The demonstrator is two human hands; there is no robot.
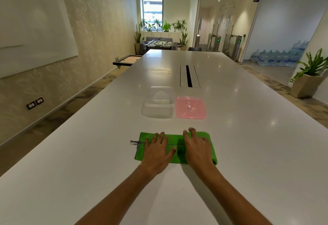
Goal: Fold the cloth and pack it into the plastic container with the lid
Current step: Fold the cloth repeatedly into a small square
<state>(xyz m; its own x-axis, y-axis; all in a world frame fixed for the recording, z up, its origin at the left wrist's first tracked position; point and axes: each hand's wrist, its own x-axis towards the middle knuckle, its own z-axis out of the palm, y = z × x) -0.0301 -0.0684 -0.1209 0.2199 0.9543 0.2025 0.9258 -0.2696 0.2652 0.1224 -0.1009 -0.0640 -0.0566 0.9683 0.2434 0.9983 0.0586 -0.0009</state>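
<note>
Both flat, fingers spread: left hand and right hand, pressing folded cloth on tabletop. Beyond, open container beside pink lid.

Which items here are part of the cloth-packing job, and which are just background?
Job:
- green cloth, folded, flat on the table
- left hand and right hand, both flat on the cloth
- clear plastic container, open
- pink lid, lying beside the container

Background:
- cable slot in the table
- whiteboard
- potted plant
- water bottles
- foosball table
</note>
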